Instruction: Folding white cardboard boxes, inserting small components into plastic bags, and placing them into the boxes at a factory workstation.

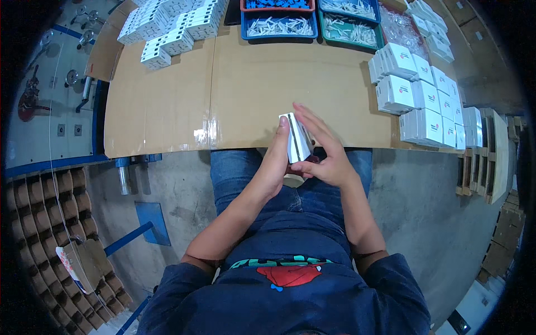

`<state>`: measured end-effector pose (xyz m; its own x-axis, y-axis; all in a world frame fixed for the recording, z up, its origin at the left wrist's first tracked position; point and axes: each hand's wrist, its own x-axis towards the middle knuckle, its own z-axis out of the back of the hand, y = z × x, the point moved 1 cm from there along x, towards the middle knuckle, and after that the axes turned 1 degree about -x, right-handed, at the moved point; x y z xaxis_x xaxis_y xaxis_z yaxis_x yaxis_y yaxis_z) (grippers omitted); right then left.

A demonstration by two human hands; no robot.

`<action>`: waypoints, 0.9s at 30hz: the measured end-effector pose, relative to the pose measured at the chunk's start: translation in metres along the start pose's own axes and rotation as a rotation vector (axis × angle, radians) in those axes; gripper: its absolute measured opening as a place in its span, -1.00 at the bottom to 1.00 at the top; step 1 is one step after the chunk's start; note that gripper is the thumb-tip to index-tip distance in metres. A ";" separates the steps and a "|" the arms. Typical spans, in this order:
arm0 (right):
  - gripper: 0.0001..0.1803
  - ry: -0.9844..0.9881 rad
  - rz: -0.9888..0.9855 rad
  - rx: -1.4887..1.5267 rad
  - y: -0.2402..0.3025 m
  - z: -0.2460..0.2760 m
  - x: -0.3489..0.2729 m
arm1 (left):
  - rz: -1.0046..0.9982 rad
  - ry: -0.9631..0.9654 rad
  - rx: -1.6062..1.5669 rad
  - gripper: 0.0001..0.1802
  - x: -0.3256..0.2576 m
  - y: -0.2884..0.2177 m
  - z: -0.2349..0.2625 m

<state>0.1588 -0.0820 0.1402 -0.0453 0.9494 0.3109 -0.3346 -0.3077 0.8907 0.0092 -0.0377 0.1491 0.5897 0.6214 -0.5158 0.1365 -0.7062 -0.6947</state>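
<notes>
In front of my body, near the front edge of the cardboard-covered table (pixel 268 92), I hold a small white box-shaped piece (pixel 297 144) with dark lines running along it. My left hand (pixel 273 159) presses against its left side, thumb near the top. On the other side, my right hand (pixel 329 156) has its thumb at the bottom end of the piece and its fingers stretched past the top end. Part of the piece is hidden by my hands.
At the far left are stacked white blocks with dark holes (pixel 181 28). A blue tray (pixel 279 39) and a green tray (pixel 352 43) hold slim white pieces; blue bits fill a red tray (pixel 277 9). White boxes (pixel 427 103) are stacked at right, near a clear plastic bag (pixel 399 30).
</notes>
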 end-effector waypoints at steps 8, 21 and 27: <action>0.00 -0.054 0.143 -0.107 -0.009 -0.003 -0.002 | -0.042 0.031 -0.063 -0.15 -0.010 -0.002 -0.020; -0.04 -0.144 0.195 -0.045 -0.017 -0.012 -0.006 | -0.086 0.006 -0.122 -0.23 -0.009 0.016 -0.026; -0.05 -0.167 0.199 -0.052 -0.019 -0.015 -0.008 | -0.080 -0.028 -0.090 -0.24 -0.007 0.022 -0.023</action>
<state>0.1515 -0.0824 0.1159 0.0397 0.8455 0.5325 -0.3829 -0.4793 0.7897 0.0269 -0.0654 0.1491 0.5520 0.6850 -0.4754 0.2534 -0.6810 -0.6870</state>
